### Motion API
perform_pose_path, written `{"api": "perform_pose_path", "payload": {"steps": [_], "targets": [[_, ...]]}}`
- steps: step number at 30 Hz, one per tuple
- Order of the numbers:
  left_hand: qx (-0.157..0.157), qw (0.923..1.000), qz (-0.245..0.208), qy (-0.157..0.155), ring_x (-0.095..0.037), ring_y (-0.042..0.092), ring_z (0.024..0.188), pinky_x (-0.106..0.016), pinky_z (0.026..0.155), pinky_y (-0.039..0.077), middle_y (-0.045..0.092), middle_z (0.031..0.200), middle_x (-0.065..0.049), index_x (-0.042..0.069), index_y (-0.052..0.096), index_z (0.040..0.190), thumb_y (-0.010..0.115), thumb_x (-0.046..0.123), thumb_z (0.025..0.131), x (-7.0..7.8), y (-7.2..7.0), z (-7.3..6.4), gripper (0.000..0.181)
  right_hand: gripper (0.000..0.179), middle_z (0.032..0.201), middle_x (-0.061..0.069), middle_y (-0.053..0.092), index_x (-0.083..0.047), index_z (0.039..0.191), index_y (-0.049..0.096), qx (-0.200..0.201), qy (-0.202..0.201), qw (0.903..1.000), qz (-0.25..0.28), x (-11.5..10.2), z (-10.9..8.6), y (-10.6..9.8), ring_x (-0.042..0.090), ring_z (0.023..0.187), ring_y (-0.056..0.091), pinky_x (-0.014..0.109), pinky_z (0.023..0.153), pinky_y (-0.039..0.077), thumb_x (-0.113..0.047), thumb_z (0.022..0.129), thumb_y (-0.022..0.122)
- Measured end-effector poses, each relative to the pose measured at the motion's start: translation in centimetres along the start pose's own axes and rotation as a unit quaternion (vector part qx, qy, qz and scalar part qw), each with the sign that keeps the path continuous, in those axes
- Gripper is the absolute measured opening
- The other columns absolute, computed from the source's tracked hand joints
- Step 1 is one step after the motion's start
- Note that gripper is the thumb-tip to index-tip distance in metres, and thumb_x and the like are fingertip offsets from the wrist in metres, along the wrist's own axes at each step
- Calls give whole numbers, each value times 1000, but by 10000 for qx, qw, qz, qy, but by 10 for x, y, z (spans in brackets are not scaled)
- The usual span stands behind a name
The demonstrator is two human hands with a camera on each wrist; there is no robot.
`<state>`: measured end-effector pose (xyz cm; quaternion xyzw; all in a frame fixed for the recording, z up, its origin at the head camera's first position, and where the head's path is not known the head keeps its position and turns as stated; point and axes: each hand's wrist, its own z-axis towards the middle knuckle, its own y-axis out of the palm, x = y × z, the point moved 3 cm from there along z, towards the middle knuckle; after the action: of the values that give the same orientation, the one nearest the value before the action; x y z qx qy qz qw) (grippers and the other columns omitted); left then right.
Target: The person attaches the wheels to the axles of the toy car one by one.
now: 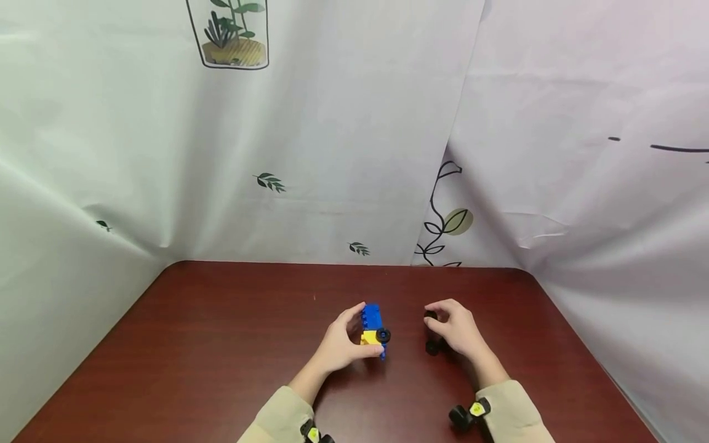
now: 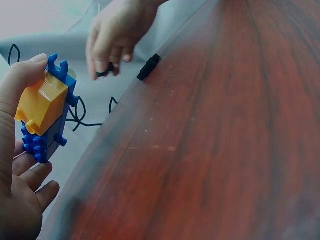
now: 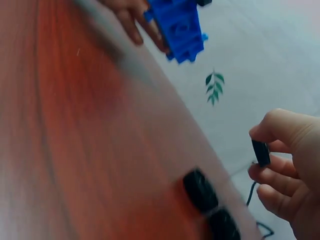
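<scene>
The left hand point(image 1: 339, 346), clamped on a blue-and-yellow toy vehicle point(image 1: 372, 325), holds it above the bench point(image 1: 249, 320); the right hand point(image 1: 461, 331) pinches a black wheel point(image 3: 260, 153). The fingertip hold looks slight, so the wheel may slip. The head view shows a fitted wheel point(image 1: 383, 335) absent from the left wrist view, which shows bare pegs point(image 2: 61, 140).

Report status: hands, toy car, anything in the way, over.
Left hand: gripping blue-and-yellow toy car, one wheel visible on it. Right hand: pinching loose wheel. Two more wheels on table; nothing seen between the hands.
</scene>
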<state>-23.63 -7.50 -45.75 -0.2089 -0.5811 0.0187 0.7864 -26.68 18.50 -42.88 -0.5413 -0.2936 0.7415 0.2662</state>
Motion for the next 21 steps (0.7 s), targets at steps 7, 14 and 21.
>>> {"api": "perform_pose_path", "payload": {"steps": [7, 14, 21], "targets": [[67, 10000, -38, 17, -30, 47, 130, -48, 103, 42, 45, 143, -13, 8, 34, 146, 81, 39, 71, 0, 1, -1, 93, 28, 108, 6, 64, -10, 111, 69, 170, -375, 9983, 411, -24, 5, 5, 22, 92, 62, 36, 79, 53, -15, 84, 71], [103, 9999, -122, 62, -30, 47, 129, -49, 103, 41, 45, 143, -13, 9, 34, 146, 82, 38, 71, 3, 2, 0, 94, 24, 104, 1, 65, -15, 110, 70, 435, -773, 9906, 1044, -34, 4, 11, 11, 89, 59, 24, 75, 53, -16, 86, 69], [169, 9998, -26, -56, -30, 47, 130, -50, 104, 40, 44, 144, -13, 15, 36, 145, 82, 34, 71, 8, 0, 2, 89, 25, 102, 3, 65, -11, 110, 70, 386, -772, 9876, 1313, -39, 0, 15, 10, 87, 59, 23, 74, 53, -18, 85, 70]]}}
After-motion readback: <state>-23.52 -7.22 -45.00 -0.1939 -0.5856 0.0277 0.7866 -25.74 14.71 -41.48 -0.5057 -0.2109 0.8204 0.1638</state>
